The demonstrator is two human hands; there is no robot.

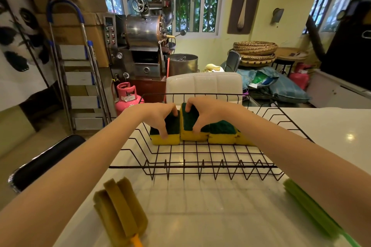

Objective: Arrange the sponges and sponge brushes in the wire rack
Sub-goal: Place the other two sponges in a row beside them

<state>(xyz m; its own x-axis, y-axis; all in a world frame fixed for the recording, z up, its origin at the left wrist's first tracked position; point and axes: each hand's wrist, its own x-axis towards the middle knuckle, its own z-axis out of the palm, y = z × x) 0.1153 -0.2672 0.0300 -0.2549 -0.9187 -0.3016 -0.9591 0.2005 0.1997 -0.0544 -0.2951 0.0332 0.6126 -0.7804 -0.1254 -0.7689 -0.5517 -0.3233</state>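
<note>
Two sponge brushes, one brown (122, 209) and one green (313, 209), waited on the counter (331, 126) as my left hand (160, 115) and right hand (202, 113) each pinched a sponge (167, 135) in the wire rack (200, 166); brushes probably came next.

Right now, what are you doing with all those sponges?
A person is lining up yellow-and-green sponges in a black wire rack on a white counter. The left hand grips the leftmost sponge, and the right hand holds the next sponge. More sponges sit to the right. Two sponge brushes, a brown one and a green one, wait on the counter outside the rack.
</note>
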